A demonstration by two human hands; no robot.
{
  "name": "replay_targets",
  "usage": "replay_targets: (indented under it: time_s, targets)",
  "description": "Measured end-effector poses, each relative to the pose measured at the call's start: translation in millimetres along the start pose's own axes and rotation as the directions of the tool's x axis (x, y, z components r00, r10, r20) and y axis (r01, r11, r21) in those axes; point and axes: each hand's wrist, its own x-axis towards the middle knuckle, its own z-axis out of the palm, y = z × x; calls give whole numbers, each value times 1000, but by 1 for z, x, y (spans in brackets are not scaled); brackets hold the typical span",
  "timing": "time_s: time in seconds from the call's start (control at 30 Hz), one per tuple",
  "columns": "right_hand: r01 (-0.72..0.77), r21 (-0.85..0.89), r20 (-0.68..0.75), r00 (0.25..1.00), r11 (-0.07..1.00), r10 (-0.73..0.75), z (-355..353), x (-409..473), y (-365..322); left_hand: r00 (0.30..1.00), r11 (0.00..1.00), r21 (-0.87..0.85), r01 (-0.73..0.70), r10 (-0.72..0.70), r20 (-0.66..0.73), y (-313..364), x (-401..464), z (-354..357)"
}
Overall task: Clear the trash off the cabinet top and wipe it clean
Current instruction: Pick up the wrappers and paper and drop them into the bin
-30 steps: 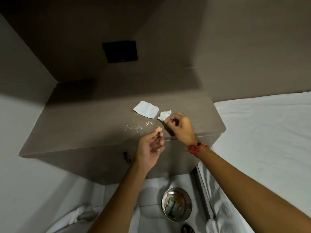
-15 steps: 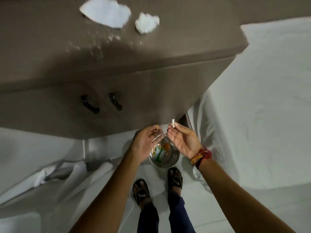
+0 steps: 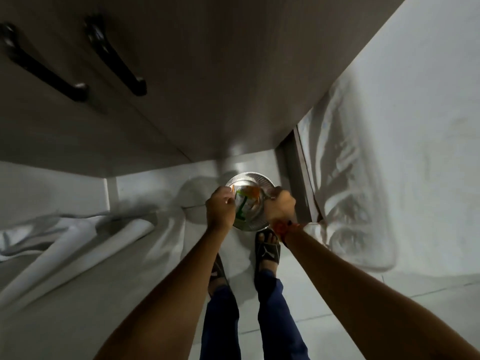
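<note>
A round steel bowl (image 3: 250, 175) stands on the floor below the brown cabinet (image 3: 207, 74). Inside it lies an orange and green wrapper (image 3: 246, 201). My left hand (image 3: 220, 207) hangs over the bowl's left rim, fingers pinched on a small orange scrap (image 3: 233, 189). Over the right rim is my right hand (image 3: 281, 206), wearing a red wrist thread, with its fingers curled down. The white scrap it held does not show. The cabinet top is out of view.
Two black handles (image 3: 114, 55) (image 3: 44, 66) sit on the cabinet front. A bed with a white sheet (image 3: 402, 126) fills the right. Crumpled white cloth and rolls (image 3: 78, 242) lie at the left. My feet in black sandals (image 3: 267, 249) stand just behind the bowl.
The view has tilted down from the cabinet top to the floor. Both hands have dropped from mid-air to the bowl's rim. The white scrap in my right fingers is no longer visible.
</note>
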Motion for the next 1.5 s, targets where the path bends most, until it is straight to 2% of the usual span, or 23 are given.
replay_targets:
  time_s: [0.07, 0.13, 0.23, 0.3, 0.4, 0.47, 0.5, 0.53, 0.6, 0.67, 0.73, 0.8, 0.9, 0.97, 1.03, 1.07, 1.1, 1.17, 1.2, 1.27, 1.33, 1.4, 1.5]
  targets:
    - [127, 120, -5, 992, 985, -127, -22, -16, -30, 988, 990, -52, -128, 123, -90, 28, -11, -33]
    - [375, 182, -65, 927, 909, -369, -57, -40, -75, 955, 953, -152, -263, 235, -181, 72, -22, -75]
    - [725, 173, -210, 689, 667, -694, -123, -90, -155, 855, 830, -275, -484, 382, -351, 155, -43, -146]
    - [858, 158, -320, 513, 490, -796, -173, -127, -215, 755, 717, -299, -629, 474, -453, 218, -62, -201]
    - [968, 119, -455, 252, 222, -854, -234, -168, -296, 556, 584, -166, -795, 592, -583, 294, -73, -274]
    - [977, 37, -435, 204, 209, -877, -260, -172, -345, 482, 602, 0, -799, 639, -599, 335, -58, -314]
    - [963, -45, -387, 230, 267, -893, -267, -167, -366, 489, 649, 111, -753, 664, -565, 353, -44, -329]
    - [928, -154, -332, 276, 340, -902, -272, -161, -383, 534, 700, 240, -673, 684, -498, 369, -30, -343]
    - [846, -309, -244, 372, 435, -896, -275, -141, -402, 671, 730, 498, -469, 660, -337, 391, -2, -357]
    - [851, -249, -232, 411, 463, -881, -277, -128, -410, 743, 702, 617, -357, 614, -269, 402, 18, -360]
    - [868, -156, -265, 423, 471, -866, -279, -121, -412, 717, 698, 629, -343, 627, -305, 412, 28, -361]
    - [873, -73, -301, 442, 482, -845, -282, -119, -409, 676, 731, 584, -352, 630, -382, 417, 27, -358]
    - [832, 210, -359, 554, 513, -751, -286, -124, -395, 600, 794, 366, -486, 607, -521, 409, 2, -343]
    - [778, 376, -396, 626, 503, -672, -289, -133, -375, 529, 754, 234, -614, 613, -586, 393, -27, -324]
    - [747, 473, -419, 657, 467, -626, -287, -144, -346, 460, 667, 171, -725, 654, -601, 368, -60, -299]
    - [738, 510, -430, 664, 443, -612, -284, -150, -328, 453, 628, 133, -767, 677, -580, 353, -75, -284]
    - [738, 530, -442, 661, 418, -607, -277, -155, -307, 482, 611, 67, -788, 683, -549, 336, -87, -267]
    - [742, 527, -449, 657, 415, -605, -255, -161, -263, 597, 632, -99, -769, 654, -464, 297, -100, -234]
    - [716, 531, -426, 688, 453, -588, -240, -159, -239, 672, 669, -180, -721, 614, -413, 275, -101, -216]
    - [590, 567, -342, 804, 575, -487, -203, -147, -191, 828, 771, -319, -550, 454, -331, 230, -94, -181]
    - [414, 569, -235, 910, 710, -342, -169, -130, -148, 932, 856, -389, -341, 254, -258, 187, -81, -151]
    - [213, 529, -107, 977, 822, -185, -128, -109, -102, 986, 898, -424, -118, 54, -159, 138, -69, -116]
    - [10, 516, -27, 1000, 856, 5, -74, -80, -50, 970, 821, -529, 213, -242, 14, 71, -44, -67]
